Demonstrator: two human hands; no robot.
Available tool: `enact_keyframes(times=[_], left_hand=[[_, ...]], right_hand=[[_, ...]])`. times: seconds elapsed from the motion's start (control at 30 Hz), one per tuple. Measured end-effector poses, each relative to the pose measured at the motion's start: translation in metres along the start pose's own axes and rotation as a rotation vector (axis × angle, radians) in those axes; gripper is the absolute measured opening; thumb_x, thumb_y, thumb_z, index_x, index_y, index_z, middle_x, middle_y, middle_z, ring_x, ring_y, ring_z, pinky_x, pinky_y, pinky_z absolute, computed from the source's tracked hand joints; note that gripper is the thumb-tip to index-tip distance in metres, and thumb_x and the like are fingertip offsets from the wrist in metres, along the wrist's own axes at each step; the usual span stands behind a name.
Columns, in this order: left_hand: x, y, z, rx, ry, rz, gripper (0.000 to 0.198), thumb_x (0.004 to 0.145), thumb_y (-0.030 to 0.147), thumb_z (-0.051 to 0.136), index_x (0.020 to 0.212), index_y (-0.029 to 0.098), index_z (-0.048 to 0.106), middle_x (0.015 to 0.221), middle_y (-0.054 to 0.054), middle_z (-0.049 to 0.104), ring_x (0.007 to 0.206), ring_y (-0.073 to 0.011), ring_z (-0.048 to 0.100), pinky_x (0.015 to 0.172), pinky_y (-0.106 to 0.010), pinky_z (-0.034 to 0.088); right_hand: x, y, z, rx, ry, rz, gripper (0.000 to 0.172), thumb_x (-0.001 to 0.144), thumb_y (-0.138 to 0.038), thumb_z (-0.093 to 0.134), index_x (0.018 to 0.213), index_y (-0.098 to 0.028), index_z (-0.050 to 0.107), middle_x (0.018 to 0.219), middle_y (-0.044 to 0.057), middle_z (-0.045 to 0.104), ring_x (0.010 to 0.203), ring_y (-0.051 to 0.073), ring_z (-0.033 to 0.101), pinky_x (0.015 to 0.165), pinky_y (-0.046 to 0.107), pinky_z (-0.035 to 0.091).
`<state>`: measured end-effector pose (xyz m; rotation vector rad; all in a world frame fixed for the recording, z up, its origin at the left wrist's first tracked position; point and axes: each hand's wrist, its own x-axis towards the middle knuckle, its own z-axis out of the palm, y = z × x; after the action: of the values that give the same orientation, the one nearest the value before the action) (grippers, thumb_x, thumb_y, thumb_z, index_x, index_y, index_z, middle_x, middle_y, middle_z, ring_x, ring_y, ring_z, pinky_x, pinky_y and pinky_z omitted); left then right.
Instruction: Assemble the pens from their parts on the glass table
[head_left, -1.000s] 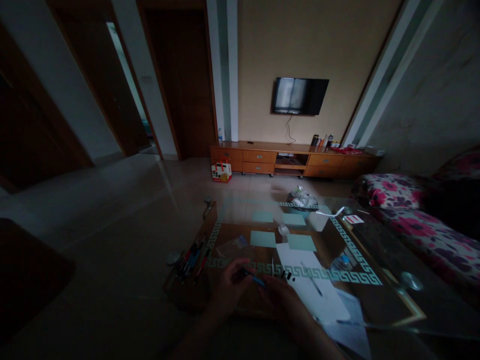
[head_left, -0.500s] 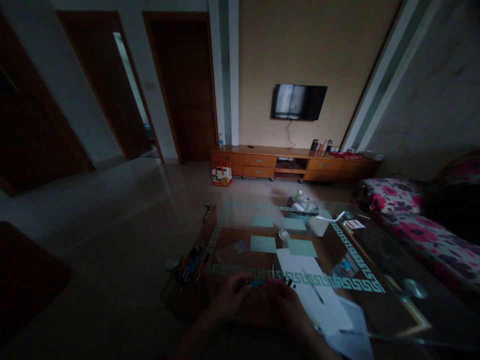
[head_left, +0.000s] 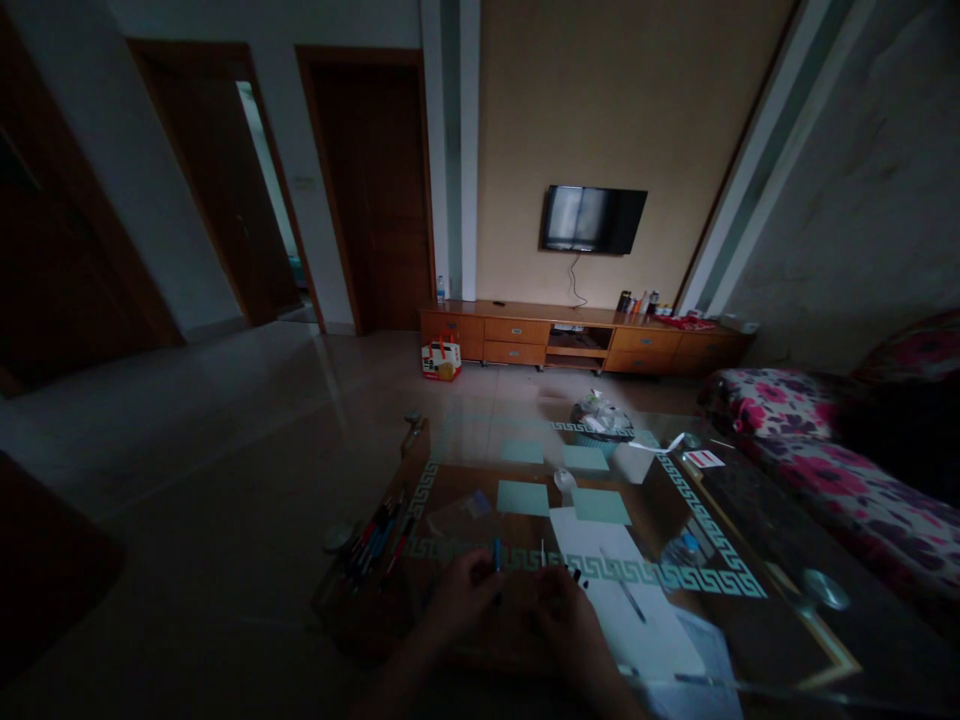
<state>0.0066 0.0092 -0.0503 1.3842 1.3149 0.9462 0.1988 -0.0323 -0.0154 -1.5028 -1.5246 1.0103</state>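
Observation:
My left hand (head_left: 461, 592) is closed in a pinch around a short blue pen-like piece (head_left: 496, 555), which points upward near the front edge of the glass table (head_left: 465, 455). My right hand (head_left: 559, 605) is closed a little to the right, apart from the left one; what its fingers hold, if anything, is lost in shadow. A thin white stick (head_left: 543, 552) and small black pieces (head_left: 577, 577) lie just beyond the right fingers. White paper sheets (head_left: 637, 625) with a dark pen (head_left: 634, 600) on them are right of that hand.
Several pens (head_left: 375, 540) are bunched at the table's left edge. A clear plastic bag (head_left: 461, 512) lies beyond my left hand. A blue-capped bottle (head_left: 684, 548) is at the right. A basket with plastic bags (head_left: 602, 415) stands past the far edge, and a flowered sofa (head_left: 795, 410) at the right.
My hands have drawn apart. The blue piece, earlier lying level between them, now stands upright in my left hand. The view has tilted slightly upward.

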Motion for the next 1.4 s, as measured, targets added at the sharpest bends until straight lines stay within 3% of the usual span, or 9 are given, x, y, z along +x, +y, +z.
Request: enact_keyframes(times=[0.1,0.17,0.37,0.5,0.8,1.0,1.13,1.4], left_hand=[[0.004,-0.006,0.006,-0.03,0.024,-0.036,0.049,0.075,0.036,0.07,0.118,0.015,0.06,0.094,-0.008,0.071,0.087,-0.0226,0.066,0.078,-0.032,0.05],[0.004,-0.005,0.01,-0.009,0.017,-0.034,0.048,0.075,0.029,0.069,0.12,0.015,0.059,0.092,-0.007,0.071,0.086,-0.0217,0.066,0.077,-0.03,0.05],[0.004,0.01,0.02,0.096,0.031,0.021,0.037,0.074,0.02,0.067,0.11,0.015,0.064,0.091,-0.006,0.071,0.086,-0.021,0.066,0.077,-0.028,0.049],[0.003,0.019,0.025,0.163,0.05,0.043,0.032,0.073,0.021,0.069,0.104,0.016,0.067,0.087,-0.006,0.071,0.082,-0.0205,0.065,0.074,-0.028,0.048],[0.01,0.003,0.036,0.24,0.079,0.005,0.019,0.071,0.015,0.067,0.09,0.015,0.067,0.08,-0.004,0.069,0.077,-0.0199,0.064,0.068,-0.026,0.044],[0.005,0.012,0.032,0.404,0.085,-0.009,0.024,0.073,0.016,0.067,0.096,0.016,0.065,0.073,-0.001,0.064,0.069,-0.0168,0.059,0.062,-0.024,0.038],[0.001,0.022,0.03,0.411,0.05,0.047,0.031,0.079,0.019,0.065,0.109,0.016,0.064,0.078,-0.002,0.065,0.071,-0.0172,0.059,0.065,-0.025,0.04],[0.003,0.02,0.032,0.391,0.024,0.064,0.031,0.076,0.014,0.065,0.107,0.017,0.065,0.081,-0.003,0.067,0.082,-0.0204,0.063,0.075,-0.028,0.044]], right_hand=[[0.004,0.005,-0.001,-0.125,-0.05,-0.042,0.021,0.074,-0.019,0.057,0.094,-0.018,0.065,0.09,0.007,0.073,0.083,0.021,0.069,0.072,0.027,0.05],[0.005,0.006,-0.002,-0.208,-0.046,-0.048,0.02,0.076,-0.018,0.057,0.093,-0.018,0.067,0.089,0.007,0.073,0.083,0.021,0.068,0.073,0.027,0.049],[0.002,0.001,-0.001,-0.33,-0.063,-0.145,0.02,0.079,-0.012,0.052,0.09,-0.016,0.069,0.091,0.01,0.072,0.084,0.019,0.067,0.073,0.025,0.045],[0.003,0.001,0.002,-0.337,-0.064,-0.115,0.022,0.083,-0.01,0.049,0.096,-0.016,0.066,0.089,0.009,0.072,0.082,0.018,0.067,0.07,0.023,0.044],[0.008,0.003,0.005,-0.369,-0.1,-0.139,0.024,0.082,-0.007,0.048,0.085,-0.017,0.07,0.085,0.008,0.072,0.078,0.018,0.065,0.07,0.023,0.043],[0.005,-0.004,0.007,-0.443,-0.073,-0.108,0.023,0.084,-0.008,0.048,0.086,-0.017,0.069,0.09,0.009,0.071,0.083,0.019,0.064,0.074,0.024,0.043],[0.004,-0.008,0.008,-0.487,-0.094,-0.101,0.022,0.085,-0.009,0.048,0.088,-0.017,0.069,0.091,0.009,0.069,0.085,0.019,0.064,0.074,0.023,0.042],[0.003,-0.008,0.008,-0.542,-0.131,-0.115,0.021,0.083,-0.006,0.05,0.089,-0.016,0.068,0.097,0.009,0.068,0.091,0.019,0.063,0.078,0.023,0.041]])
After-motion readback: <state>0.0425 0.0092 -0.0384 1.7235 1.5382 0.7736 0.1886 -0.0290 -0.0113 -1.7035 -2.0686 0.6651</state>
